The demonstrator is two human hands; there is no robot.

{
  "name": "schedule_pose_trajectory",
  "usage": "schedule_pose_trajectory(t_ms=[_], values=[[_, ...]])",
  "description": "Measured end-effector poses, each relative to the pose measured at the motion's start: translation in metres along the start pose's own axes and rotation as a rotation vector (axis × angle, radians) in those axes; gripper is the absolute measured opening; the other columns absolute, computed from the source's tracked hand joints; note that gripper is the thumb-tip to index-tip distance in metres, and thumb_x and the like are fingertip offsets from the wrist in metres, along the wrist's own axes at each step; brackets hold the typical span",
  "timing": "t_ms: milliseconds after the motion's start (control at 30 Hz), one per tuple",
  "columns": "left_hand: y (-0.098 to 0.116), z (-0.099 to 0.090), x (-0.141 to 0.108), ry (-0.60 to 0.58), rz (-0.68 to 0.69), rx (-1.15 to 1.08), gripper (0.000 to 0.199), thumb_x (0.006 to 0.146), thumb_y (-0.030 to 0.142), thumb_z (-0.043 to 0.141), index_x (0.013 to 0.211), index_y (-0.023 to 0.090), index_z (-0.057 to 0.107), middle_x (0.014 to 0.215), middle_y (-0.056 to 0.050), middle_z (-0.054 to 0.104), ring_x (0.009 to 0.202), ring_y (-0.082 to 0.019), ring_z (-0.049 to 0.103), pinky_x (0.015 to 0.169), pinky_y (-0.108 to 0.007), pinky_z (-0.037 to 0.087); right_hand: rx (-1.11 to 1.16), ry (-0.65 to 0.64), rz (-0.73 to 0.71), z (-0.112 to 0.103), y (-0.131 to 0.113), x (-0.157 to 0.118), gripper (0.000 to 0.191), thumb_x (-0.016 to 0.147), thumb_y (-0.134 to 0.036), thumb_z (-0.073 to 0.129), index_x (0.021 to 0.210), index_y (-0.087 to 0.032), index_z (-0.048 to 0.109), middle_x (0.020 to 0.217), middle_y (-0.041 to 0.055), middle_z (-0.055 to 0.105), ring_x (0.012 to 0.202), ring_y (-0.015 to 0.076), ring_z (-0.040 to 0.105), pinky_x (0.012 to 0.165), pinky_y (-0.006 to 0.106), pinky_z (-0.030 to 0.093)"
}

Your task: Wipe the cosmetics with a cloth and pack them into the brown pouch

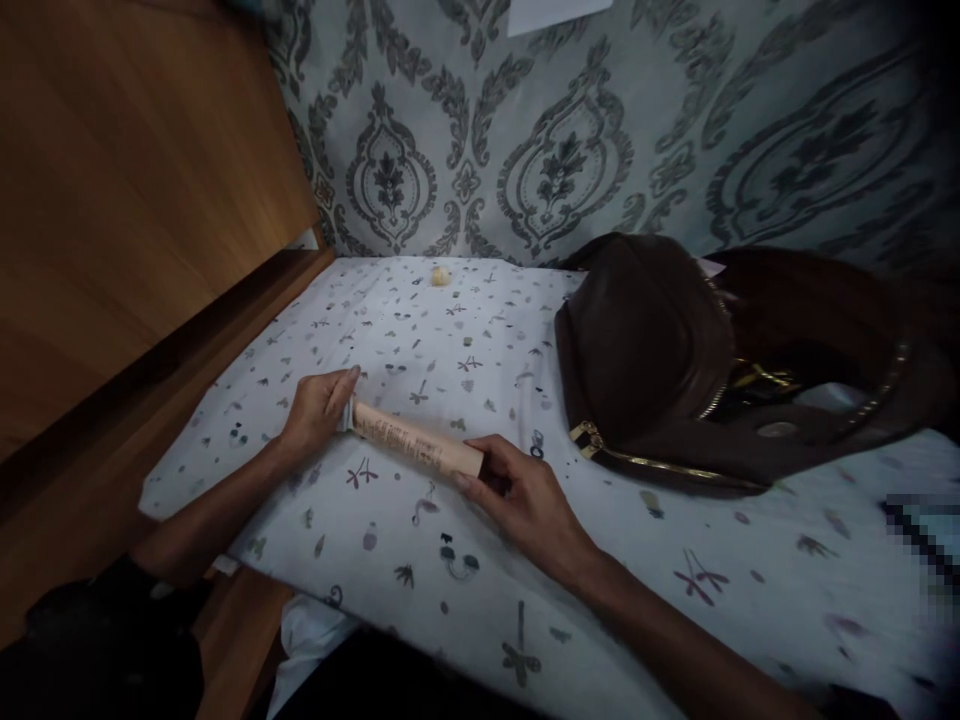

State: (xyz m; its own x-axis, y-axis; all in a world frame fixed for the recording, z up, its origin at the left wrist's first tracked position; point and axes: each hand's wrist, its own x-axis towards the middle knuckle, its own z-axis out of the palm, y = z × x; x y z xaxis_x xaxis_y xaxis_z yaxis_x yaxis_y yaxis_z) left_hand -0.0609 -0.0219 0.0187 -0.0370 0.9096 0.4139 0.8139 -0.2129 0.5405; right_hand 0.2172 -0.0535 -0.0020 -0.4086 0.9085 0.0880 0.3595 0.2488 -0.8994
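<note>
A pale peach squeeze tube [416, 447] with fine print along its side lies slantwise between my hands, just over the patterned cloth. My left hand [319, 408] is closed around its narrower, greyish end, so most of that end is hidden. At the broad flat end, my right hand [517, 490] pinches the tube between thumb and fingers. A small yellowish round object [440, 276] sits farther back near the wall; its kind is unclear.
An unzipped dark brown leather bag [637, 350] with gold zips stands at the right, contents partly showing. White printed cloth [480, 340] covers the surface. A wooden cabinet [142, 180] rises at the left, and patterned wallpaper [465, 120] is behind.
</note>
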Motion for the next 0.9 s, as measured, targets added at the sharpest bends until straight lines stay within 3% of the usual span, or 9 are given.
schedule_pose_trajectory(t_ms=[133, 267, 333, 400, 467, 533, 633, 800, 900], values=[[0.013, -0.001, 0.015, 0.102, 0.016, -0.007, 0.038, 0.096, 0.04, 0.036, 0.064, 0.021, 0.044, 0.056, 0.004, 0.04, 0.055, -0.013, 0.042, 0.055, -0.025, 0.033, 0.301, 0.016, 0.11, 0.0, -0.002, 0.002, 0.031, 0.081, -0.047, 0.065, 0.094, -0.019, 0.062, 0.074, 0.0019, 0.066, 0.067, 0.0173, 0.063, 0.06, 0.028, 0.05], [0.048, 0.006, 0.016, 0.163, 0.221, 0.127, 0.026, 0.098, 0.03, 0.039, 0.087, 0.018, 0.06, 0.083, -0.003, 0.057, 0.079, -0.017, 0.054, 0.071, -0.028, 0.042, 0.489, 0.033, 0.16, 0.003, -0.004, 0.002, 0.036, 0.072, -0.048, 0.075, 0.086, -0.019, 0.06, 0.069, 0.0003, 0.065, 0.065, 0.0167, 0.064, 0.062, 0.029, 0.053], [0.07, 0.017, 0.005, 0.114, 0.374, 0.151, 0.026, 0.099, 0.026, 0.038, 0.097, 0.016, 0.062, 0.094, -0.007, 0.06, 0.089, -0.019, 0.056, 0.076, -0.03, 0.044, 0.529, 0.038, 0.175, 0.003, -0.006, 0.002, 0.037, 0.069, -0.047, 0.079, 0.084, -0.019, 0.06, 0.069, -0.0005, 0.065, 0.063, 0.016, 0.064, 0.062, 0.029, 0.053], [0.088, 0.031, -0.008, 0.014, 0.623, 0.182, 0.024, 0.099, 0.024, 0.04, 0.1, 0.016, 0.063, 0.097, -0.009, 0.062, 0.093, -0.021, 0.055, 0.076, -0.031, 0.044, 0.559, 0.047, 0.171, 0.003, -0.008, 0.002, 0.038, 0.066, -0.047, 0.081, 0.08, -0.019, 0.059, 0.068, -0.0015, 0.064, 0.061, 0.0152, 0.063, 0.06, 0.028, 0.053], [0.094, 0.043, -0.017, -0.083, 0.827, 0.263, 0.023, 0.099, 0.025, 0.042, 0.098, 0.016, 0.063, 0.09, -0.007, 0.064, 0.089, -0.021, 0.055, 0.076, -0.034, 0.042, 0.579, 0.053, 0.162, 0.001, -0.008, 0.003, 0.04, 0.062, -0.047, 0.083, 0.076, -0.02, 0.058, 0.065, -0.0024, 0.062, 0.059, 0.0147, 0.061, 0.058, 0.027, 0.051], [0.088, 0.046, -0.018, -0.117, 0.876, 0.366, 0.026, 0.099, 0.029, 0.042, 0.092, 0.016, 0.064, 0.082, -0.006, 0.064, 0.083, -0.022, 0.055, 0.076, -0.037, 0.04, 0.6, 0.053, 0.171, -0.002, -0.007, 0.005, 0.042, 0.06, -0.049, 0.084, 0.074, -0.02, 0.057, 0.064, -0.0023, 0.063, 0.059, 0.0148, 0.061, 0.058, 0.028, 0.052], [0.064, 0.036, -0.004, -0.102, 0.704, 0.422, 0.032, 0.099, 0.031, 0.04, 0.081, 0.017, 0.063, 0.078, -0.006, 0.064, 0.079, -0.021, 0.054, 0.079, -0.038, 0.039, 0.648, 0.081, 0.198, -0.005, -0.004, 0.006, 0.043, 0.062, -0.053, 0.082, 0.075, -0.019, 0.058, 0.067, 0.0003, 0.067, 0.062, 0.0163, 0.064, 0.062, 0.029, 0.053], [0.032, 0.01, 0.019, -0.124, 0.123, -0.023, 0.035, 0.093, 0.039, 0.044, 0.068, 0.019, 0.058, 0.067, 0.0, 0.057, 0.066, -0.016, 0.051, 0.067, -0.028, 0.038, 0.71, 0.087, 0.203, -0.006, -0.005, 0.005, 0.04, 0.067, -0.051, 0.08, 0.076, -0.018, 0.06, 0.066, 0.0025, 0.069, 0.061, 0.0153, 0.065, 0.062, 0.027, 0.053], [0.028, 0.008, 0.025, -0.091, -0.019, -0.15, 0.046, 0.094, 0.049, 0.04, 0.061, 0.019, 0.053, 0.051, 0.004, 0.043, 0.051, -0.013, 0.043, 0.053, -0.025, 0.033, 0.73, 0.062, 0.188, -0.006, -0.007, 0.004, 0.038, 0.068, -0.049, 0.08, 0.079, -0.018, 0.061, 0.068, 0.0029, 0.07, 0.064, 0.0159, 0.066, 0.063, 0.027, 0.053]])
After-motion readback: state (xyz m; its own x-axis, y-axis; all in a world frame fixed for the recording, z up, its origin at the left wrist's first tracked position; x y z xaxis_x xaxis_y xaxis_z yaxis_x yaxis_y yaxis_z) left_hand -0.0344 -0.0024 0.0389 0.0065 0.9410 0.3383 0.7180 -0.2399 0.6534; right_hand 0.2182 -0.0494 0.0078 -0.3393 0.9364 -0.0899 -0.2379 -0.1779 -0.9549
